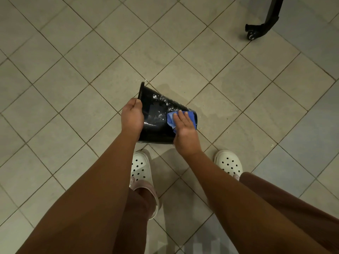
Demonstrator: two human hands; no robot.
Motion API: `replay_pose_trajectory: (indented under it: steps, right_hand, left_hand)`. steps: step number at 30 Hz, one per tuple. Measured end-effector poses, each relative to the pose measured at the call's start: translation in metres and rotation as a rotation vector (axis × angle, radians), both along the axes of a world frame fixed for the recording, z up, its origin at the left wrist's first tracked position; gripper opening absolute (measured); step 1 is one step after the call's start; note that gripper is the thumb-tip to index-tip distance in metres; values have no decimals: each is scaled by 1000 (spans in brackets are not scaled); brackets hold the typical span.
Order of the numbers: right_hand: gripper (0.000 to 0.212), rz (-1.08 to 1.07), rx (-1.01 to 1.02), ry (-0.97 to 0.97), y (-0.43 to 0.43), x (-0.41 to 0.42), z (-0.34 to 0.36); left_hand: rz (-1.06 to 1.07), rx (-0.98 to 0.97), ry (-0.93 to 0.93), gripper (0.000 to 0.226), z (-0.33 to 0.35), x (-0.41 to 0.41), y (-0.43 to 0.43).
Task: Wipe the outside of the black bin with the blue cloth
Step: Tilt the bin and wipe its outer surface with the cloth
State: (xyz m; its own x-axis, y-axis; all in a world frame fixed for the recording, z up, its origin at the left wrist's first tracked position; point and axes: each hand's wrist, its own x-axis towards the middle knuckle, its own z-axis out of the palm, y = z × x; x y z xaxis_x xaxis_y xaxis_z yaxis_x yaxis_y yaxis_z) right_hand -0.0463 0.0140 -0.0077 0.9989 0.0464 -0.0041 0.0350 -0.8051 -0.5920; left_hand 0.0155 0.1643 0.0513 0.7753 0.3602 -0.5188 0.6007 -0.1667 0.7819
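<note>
tiled floor; left hand grips black bin, right hand presses blue cloth.

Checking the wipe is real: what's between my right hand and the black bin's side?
The blue cloth: the right hand presses it flat against the black bin, as the head view shows.

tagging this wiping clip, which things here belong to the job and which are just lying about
In the job: black bin, gripped at the rim by left hand; blue cloth, pressed on it by right hand.
Just there: white clogs, black wheeled leg, tiled floor.
</note>
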Motion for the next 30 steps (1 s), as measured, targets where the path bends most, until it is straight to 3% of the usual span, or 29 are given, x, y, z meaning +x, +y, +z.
replay_pose_trajectory:
  steps: [4,10,14,18,25,30]
  right_hand:
    - [56,-84,4,21,1,-11,-3]
    - [63,131,66,-9,9,-11,5]
    - [59,-44,40,64,1,8,4]
    - [60,-87,40,60,2,-8,6]
    - [65,124,63,-2,9,-7,7]
    - [61,-106,38,63,-4,4,4]
  left_hand:
    - [-24,37,4,23,-1,0,1]
    - [-71,100,47,29,-5,-4,4]
    - [-90,106,10,26,-4,-2,-1]
    - [-88,129,14,26,-8,-5,-1]
    - [-85,109,47,27,-7,-7,-3]
    - [-118,129,23,24,-6,-3,-6]
